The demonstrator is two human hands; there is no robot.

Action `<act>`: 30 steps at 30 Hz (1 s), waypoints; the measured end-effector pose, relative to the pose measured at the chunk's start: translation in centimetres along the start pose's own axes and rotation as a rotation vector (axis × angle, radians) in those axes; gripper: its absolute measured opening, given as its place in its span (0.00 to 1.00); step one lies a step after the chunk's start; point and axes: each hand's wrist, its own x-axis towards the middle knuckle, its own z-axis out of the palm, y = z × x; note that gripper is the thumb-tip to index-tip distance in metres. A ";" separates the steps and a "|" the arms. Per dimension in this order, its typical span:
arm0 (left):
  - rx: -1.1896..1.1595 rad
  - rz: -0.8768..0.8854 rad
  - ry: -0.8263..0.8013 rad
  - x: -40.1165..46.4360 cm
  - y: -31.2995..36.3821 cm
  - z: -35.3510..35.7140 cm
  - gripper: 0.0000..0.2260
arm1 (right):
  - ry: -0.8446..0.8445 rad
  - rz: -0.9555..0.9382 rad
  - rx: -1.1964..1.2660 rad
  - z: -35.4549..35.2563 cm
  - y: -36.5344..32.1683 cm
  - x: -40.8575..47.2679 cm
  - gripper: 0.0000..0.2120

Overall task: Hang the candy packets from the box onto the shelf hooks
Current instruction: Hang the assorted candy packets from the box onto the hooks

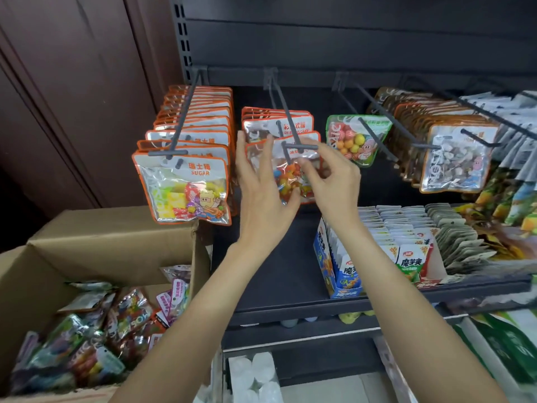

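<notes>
Two hands work at the second hook (293,132) of the dark shelf (290,301). The left hand (261,196) grips the front orange-edged candy packet (286,181) by its left edge, thumb curled over the face and fingers stretched up beside it. The right hand (334,181) pinches the same packet's right side with curled fingers, its index finger pointing along the hook's crossbar. The packet sits at the hook's tip, in front of a few alike (whether its hole is fully threaded cannot be told). A full row of sugar packets (186,190) hangs left. The cardboard box (96,257), lower left, holds mixed packets.
</notes>
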 end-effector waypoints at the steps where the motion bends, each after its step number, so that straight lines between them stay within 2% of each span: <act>1: 0.025 0.001 0.007 0.5 -0.4 0.5 0.38 | 0.012 -0.003 -0.017 0.5 0.2 0.5 0.14; 4: 0.052 -0.026 -0.002 2.6 -1.4 1.8 0.40 | 0.046 -0.013 -0.109 1.8 1.0 2.0 0.17; 8: 0.141 -0.073 -0.062 3.9 -2.2 2.4 0.39 | 0.076 -0.019 -0.188 3.1 1.3 3.0 0.15; 12: 0.082 0.031 -0.113 2.1 -1.8 1.4 0.37 | 0.039 0.013 -0.265 2.7 0.8 1.7 0.19; 15: 0.027 0.063 -0.169 -0.1 -0.8 0.3 0.36 | 0.071 0.022 -0.271 1.4 0.1 -0.8 0.17; 18: -0.081 0.038 -0.271 -3.1 0.6 -1.8 0.31 | 0.093 0.012 -0.231 -0.7 -0.9 -4.1 0.14; 20: -0.094 0.069 -0.278 -5.5 0.7 -4.0 0.24 | 0.069 0.009 -0.225 -2.5 -2.3 -6.8 0.12; 23: -0.093 0.104 -0.270 -9.2 -0.2 -7.9 0.15 | -0.059 0.029 -0.151 -5.1 -4.8 -10.9 0.12; 27: 0.024 0.190 -0.233 -14.5 -3.3 -13.8 0.11 | -0.422 0.063 -0.064 -6.1 -7.6 -16.1 0.10; 30: 0.154 0.279 -0.220 -17.5 -7.3 -18.8 0.10 | -0.683 0.100 -0.127 -4.0 -9.4 -19.6 0.08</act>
